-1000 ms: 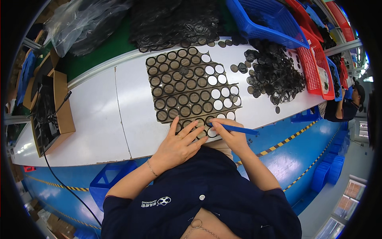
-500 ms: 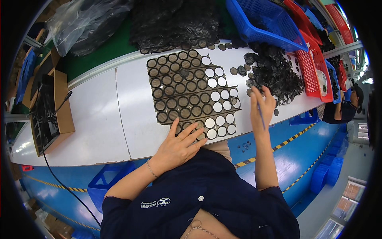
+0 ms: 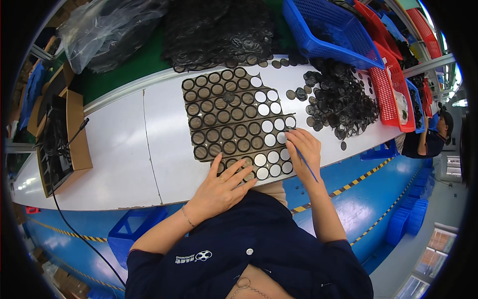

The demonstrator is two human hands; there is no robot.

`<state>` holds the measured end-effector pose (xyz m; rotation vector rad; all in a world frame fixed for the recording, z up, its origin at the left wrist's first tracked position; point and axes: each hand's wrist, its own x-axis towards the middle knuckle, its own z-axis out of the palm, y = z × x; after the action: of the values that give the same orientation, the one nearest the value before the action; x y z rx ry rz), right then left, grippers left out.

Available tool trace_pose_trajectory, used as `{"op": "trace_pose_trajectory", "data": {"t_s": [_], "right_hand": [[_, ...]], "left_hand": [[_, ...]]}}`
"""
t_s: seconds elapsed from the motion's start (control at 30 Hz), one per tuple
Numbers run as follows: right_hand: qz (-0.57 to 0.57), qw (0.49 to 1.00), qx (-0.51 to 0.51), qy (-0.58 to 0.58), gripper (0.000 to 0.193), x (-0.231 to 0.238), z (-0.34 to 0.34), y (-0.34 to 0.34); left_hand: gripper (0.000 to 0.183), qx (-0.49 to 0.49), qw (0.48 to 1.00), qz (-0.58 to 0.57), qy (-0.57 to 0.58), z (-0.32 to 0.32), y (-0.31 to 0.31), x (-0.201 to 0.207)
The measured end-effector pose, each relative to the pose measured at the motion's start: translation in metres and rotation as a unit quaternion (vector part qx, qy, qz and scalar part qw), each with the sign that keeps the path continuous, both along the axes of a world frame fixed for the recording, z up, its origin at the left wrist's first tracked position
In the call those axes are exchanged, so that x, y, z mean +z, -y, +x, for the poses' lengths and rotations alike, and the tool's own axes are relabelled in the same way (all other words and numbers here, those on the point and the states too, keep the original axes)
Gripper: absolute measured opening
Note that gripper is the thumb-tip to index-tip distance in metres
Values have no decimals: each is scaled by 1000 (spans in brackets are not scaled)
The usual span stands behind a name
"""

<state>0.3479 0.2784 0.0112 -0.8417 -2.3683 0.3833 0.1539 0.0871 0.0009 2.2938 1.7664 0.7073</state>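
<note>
A dark sheet [image 3: 233,118] with rows of black-rimmed round cut-outs lies on the white table. Grey-brown discs fill its left cut-outs. Toward the right edge, white shows through several cut-outs. My left hand [image 3: 221,190] rests on the sheet's near edge with fingers spread. At the right edge of the sheet, my right hand [image 3: 304,154] is closed around a thin blue pen-like tool [image 3: 307,166], its fingertips bent down over the cut-outs. Those fingers hide what is directly under them. One loose dark disc [image 3: 228,97] lies on top of the sheet.
A heap of black rings and scraps [image 3: 343,99] lies right of the sheet, with loose discs beside it. Stacked dark sheets [image 3: 216,35] stand behind. Blue basket [image 3: 328,37] and red basket [image 3: 391,94] are at far right. A cardboard box [image 3: 77,134] with cables stands left.
My right hand has moved left and nearer, from beside the scrap heap to the sheet's right edge, still holding the blue tool. My left hand stays on the sheet.
</note>
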Motion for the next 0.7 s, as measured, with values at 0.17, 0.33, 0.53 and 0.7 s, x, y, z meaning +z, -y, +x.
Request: {"op": "trace_pose_trajectory", "data": {"t_s": [0.17,0.33,0.53,0.7], "right_hand": [[-282,914,-172,-237,29,27,18,-45],[61,987,-145,6,27,26,28,-71],[-483,861,-26,-156,25,9,-24,14],[-444,891,19,-96,22,-1,-34,27]], "left_hand": [[38,-3,1000,7,11,-1,-1,3],[38,3,1000,8,7,0,-6,0],[38,12,999,15,44,-2,-6,2],[41,95,995,35,24,-2,-27,-2]]}}
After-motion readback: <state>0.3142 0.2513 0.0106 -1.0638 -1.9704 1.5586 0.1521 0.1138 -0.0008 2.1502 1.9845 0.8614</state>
